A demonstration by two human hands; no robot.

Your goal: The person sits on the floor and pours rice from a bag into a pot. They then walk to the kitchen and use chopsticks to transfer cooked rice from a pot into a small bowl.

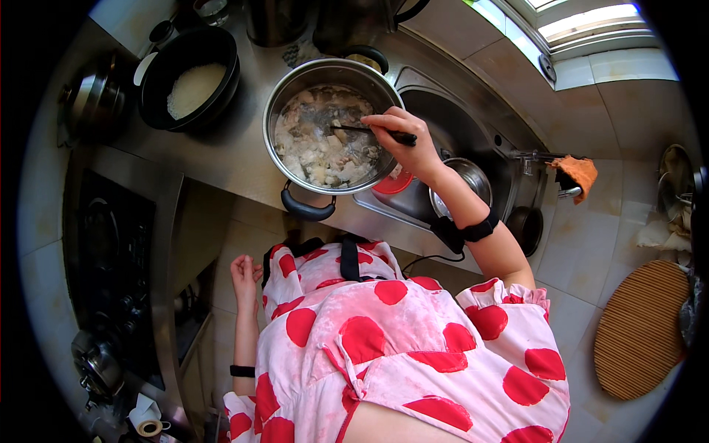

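My right hand grips the dark handle of a utensil whose far end dips into a large stainless steel pot. What shape that end has is hidden in the liquid. Pale chunks of food, perhaps meat, lie in cloudy liquid inside the pot, with foam on top. The pot stands on the steel counter, beside the sink, its near black handle pointing towards me. My left hand hangs low at my side, away from the counter, with fingers loosely curled and nothing visible in it.
A black bowl with whitish liquid stands left of the pot. In the steel sink are a red container and a metal bowl. A gas stove lies left; an orange cloth hangs at right.
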